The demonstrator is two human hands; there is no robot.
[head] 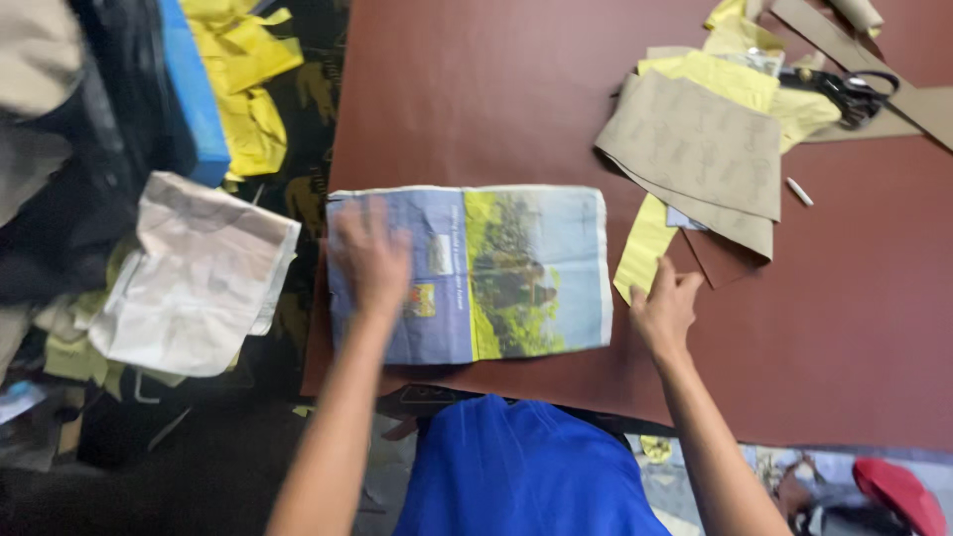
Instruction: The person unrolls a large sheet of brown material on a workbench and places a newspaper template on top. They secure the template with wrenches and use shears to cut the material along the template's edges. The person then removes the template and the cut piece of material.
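At the far left, one crumpled off-white sheet of paper (199, 273) lies over yellow scraps on the dark floor, just below one blue foam block (197, 94) and a heap of crumpled yellow paper (243, 84).

My left hand (369, 256) lies flat, fingers spread and gripping nothing, on the left half of one folded printed newspaper sheet in blue, yellow-green and pale sky colours (472, 273). The hand is blurred. The sheet lies flat near the front edge of the large reddish-brown leather-like sheet covering the table (476, 89), directly ahead of my blue shirt (526, 471).

My right hand (665, 310) rests on the brown surface just beside the newspaper's right edge, fingers loosely open and holding nothing, the fingertips touching or nearly touching one narrow yellow paper strip (643, 243); I cannot tell which.

Beyond that hand lies one stack of pattern pieces: one large tan cardboard cutout (700, 149) on top of pale yellow paper pieces (735, 74). One small white stub, perhaps chalk (799, 191), lies just to its right. One pair of black-handled scissors (849, 91) rests at the top right, against long tan card strips (923, 99).

At the bottom right corner, one red rounded object (898, 491) sits below the table edge.
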